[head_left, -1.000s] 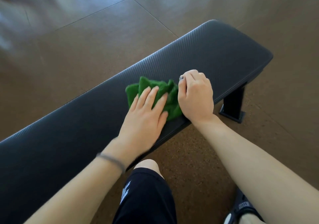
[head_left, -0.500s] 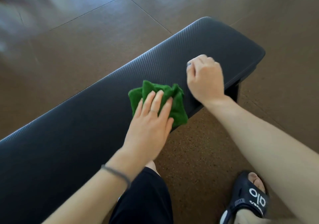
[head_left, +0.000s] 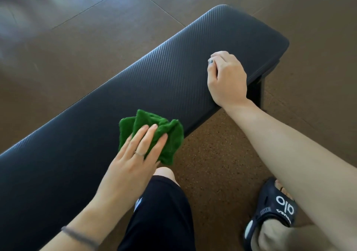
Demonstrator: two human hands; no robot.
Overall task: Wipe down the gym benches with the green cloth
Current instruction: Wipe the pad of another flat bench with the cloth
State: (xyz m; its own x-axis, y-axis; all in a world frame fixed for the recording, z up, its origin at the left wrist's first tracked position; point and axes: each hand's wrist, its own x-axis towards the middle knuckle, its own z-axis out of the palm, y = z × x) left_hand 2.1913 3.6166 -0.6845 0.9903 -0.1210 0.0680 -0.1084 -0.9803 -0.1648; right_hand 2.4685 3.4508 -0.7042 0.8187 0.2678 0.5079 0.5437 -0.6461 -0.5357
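While the left hand (head_left: 133, 154) presses flat fingers on the green cloth (head_left: 152, 134) at the bench (head_left: 173, 73) pad's near edge, lower centre, the right hand (head_left: 227, 80) rests curled, empty. Wiping looks midway; no finished area shows.

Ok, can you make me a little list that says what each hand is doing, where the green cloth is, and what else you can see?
left hand: left hand lies flat, fingers straight, pressing on the cloth
right hand: right hand is curled, holds nothing, rests on the bench near its far end
cloth: green cloth is bunched up at the bench's near edge, partly hanging over it
bench: black bench with a ribbed padded top
floor: brown floor
foot: dark slipper on the floor
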